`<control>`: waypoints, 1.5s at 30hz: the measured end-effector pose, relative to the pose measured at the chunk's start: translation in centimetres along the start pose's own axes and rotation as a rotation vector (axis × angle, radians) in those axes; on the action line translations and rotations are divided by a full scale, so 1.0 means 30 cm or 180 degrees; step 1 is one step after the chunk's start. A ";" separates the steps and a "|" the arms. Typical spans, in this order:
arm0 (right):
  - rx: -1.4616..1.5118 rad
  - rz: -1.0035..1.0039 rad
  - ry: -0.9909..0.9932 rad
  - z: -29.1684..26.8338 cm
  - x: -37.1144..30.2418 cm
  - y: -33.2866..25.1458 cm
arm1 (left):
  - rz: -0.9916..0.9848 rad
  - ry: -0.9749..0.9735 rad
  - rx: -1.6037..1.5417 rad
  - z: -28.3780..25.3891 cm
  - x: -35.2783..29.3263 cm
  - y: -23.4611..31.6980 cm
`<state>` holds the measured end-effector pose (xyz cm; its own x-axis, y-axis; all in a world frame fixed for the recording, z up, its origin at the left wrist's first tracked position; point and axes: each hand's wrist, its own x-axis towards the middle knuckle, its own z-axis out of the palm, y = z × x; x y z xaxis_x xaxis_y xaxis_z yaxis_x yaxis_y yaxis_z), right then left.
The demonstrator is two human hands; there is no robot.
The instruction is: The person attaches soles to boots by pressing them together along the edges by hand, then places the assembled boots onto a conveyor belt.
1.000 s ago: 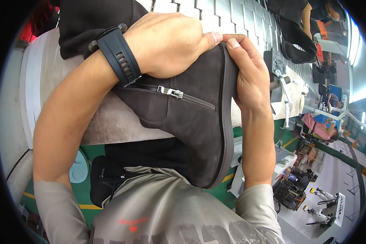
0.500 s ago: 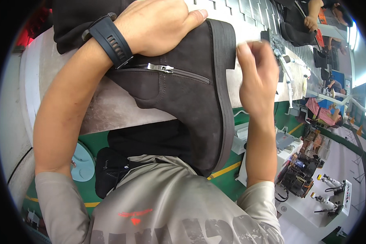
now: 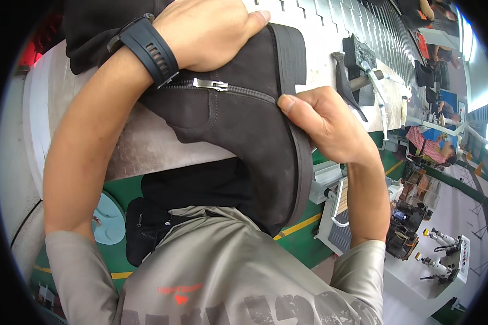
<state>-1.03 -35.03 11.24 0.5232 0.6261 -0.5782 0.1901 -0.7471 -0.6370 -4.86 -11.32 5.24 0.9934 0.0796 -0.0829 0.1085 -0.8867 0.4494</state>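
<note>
A dark brown suede ankle boot (image 3: pixel 244 127) lies on its side over the table edge, its toe pointing toward me and its sole facing right. A silver zip pull (image 3: pixel 210 84) lies on the zip along its side. My left hand (image 3: pixel 206 35), with a black watch strap on the wrist, is closed on the boot's upper near the heel; its thumb stretches toward the heel and its other fingers are mostly hidden. My right hand (image 3: pixel 328 122) grips the sole edge, thumb pressed by the zip's lower end, fingers curled behind the sole.
Another dark suede piece (image 3: pixel 84 35) lies at the upper left. A slatted metal conveyor (image 3: pixel 347 19) runs along the far side. Right of the boot are a black block (image 3: pixel 358 54) and a hammer-like tool (image 3: pixel 363 80). A pale blue stool (image 3: pixel 109 219) stands below the table.
My right hand has come from beyond the heel down and left onto the sole edge. The boot has shifted slightly left; my left hand keeps its hold.
</note>
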 end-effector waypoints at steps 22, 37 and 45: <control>0.1843 -0.0812 0.0248 0.153 -0.122 0.228 | 0.0977 0.0088 0.0527 -0.010 -0.016 -0.002; 0.2002 -0.1606 0.2045 0.499 -0.324 0.252 | 0.1061 0.0407 0.0707 0.049 0.037 -0.071; 0.0017 -0.1803 0.2932 0.550 -0.273 0.217 | 0.1174 0.0877 0.0038 0.054 0.033 -0.072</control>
<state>-17.79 -41.34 3.41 0.7842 0.4697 0.4053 0.5983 -0.3996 -0.6945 -4.18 -10.06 2.73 0.9387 -0.1256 0.3210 -0.2529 -0.8837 0.3939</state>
